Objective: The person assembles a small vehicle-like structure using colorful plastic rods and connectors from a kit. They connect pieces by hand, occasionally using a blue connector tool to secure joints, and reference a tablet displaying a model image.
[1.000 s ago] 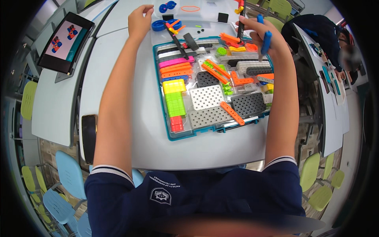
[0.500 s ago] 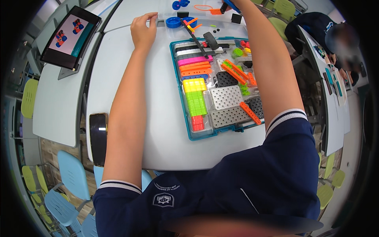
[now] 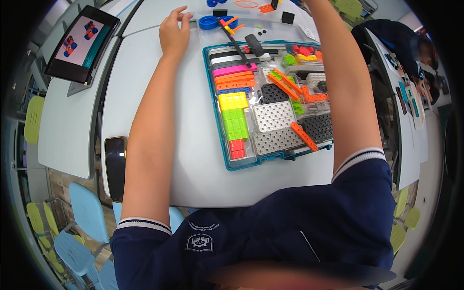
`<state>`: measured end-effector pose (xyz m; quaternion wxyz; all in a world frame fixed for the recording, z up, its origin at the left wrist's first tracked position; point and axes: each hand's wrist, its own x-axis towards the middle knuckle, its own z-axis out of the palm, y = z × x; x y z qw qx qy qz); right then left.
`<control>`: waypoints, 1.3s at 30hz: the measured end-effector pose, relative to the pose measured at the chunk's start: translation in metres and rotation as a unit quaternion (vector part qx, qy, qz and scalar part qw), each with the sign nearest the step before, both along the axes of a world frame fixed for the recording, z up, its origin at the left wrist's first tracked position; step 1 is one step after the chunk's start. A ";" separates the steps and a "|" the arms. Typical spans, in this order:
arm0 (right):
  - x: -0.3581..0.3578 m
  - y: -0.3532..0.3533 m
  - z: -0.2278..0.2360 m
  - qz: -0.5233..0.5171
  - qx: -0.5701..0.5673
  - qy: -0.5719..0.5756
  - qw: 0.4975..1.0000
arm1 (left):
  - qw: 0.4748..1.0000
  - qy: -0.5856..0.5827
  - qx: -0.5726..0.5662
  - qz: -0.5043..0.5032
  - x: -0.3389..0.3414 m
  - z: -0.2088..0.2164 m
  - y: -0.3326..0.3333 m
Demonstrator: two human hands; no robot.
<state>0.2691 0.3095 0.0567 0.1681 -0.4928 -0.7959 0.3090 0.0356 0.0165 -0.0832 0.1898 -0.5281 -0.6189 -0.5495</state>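
Observation:
My left hand [image 3: 175, 34] rests on the white table beyond the far left corner of the parts case, holding nothing, with thumb and forefinger apart. My right forearm [image 3: 345, 82] reaches over the right side of the case to the top edge, where the hand is cut off. Between the arms lies the teal-edged case [image 3: 226, 157] of plastic building pieces. A dark built piece with a black wheel [image 3: 254, 44] lies across its far edge. Orange strips [image 3: 286, 84] and a single orange strip [image 3: 304, 137] lie loose on top.
Blue rings [image 3: 209, 22], a black block [image 3: 287, 17] and small loose bits lie beyond the case. A phone [image 3: 116, 166] lies at the table's left edge. A screen [image 3: 84, 43] stands on the left table. Another person [image 3: 386, 41] works at the right-hand table.
My right arm has shifted right, uncovering more of the case's right side. A blue piece by it at the top edge has left view. My left hand stays in nearly the same place.

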 end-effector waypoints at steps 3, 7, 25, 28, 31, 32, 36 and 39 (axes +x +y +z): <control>0.050 -0.075 0.037 0.079 -0.086 0.181 0.977 | 1.000 -0.026 -0.007 -0.004 0.005 0.002 0.000; 0.130 -0.188 0.055 0.082 -0.028 0.265 0.960 | 0.997 -0.073 0.032 -0.014 0.021 0.014 -0.001; 0.164 -0.239 -0.043 0.089 -0.173 0.513 0.836 | 0.951 -0.094 -0.291 0.055 0.125 0.041 -0.050; 0.162 -0.241 -0.045 0.093 -0.195 0.500 0.839 | 0.958 -0.131 -0.255 0.027 0.123 0.040 -0.050; 0.163 -0.245 -0.045 0.101 -0.194 0.510 0.832 | 0.979 -0.110 -0.170 -0.007 0.126 0.041 -0.051; 0.164 -0.245 -0.045 0.089 -0.200 0.505 0.835 | 0.984 -0.114 -0.137 -0.029 0.129 0.042 -0.052; 0.167 -0.246 -0.045 0.100 -0.249 0.551 0.790 | 0.928 -0.320 -0.072 -0.178 0.148 0.049 -0.054; 0.171 -0.251 -0.052 0.096 -0.299 0.595 0.740 | 0.875 -0.414 -0.081 -0.236 0.162 0.054 -0.063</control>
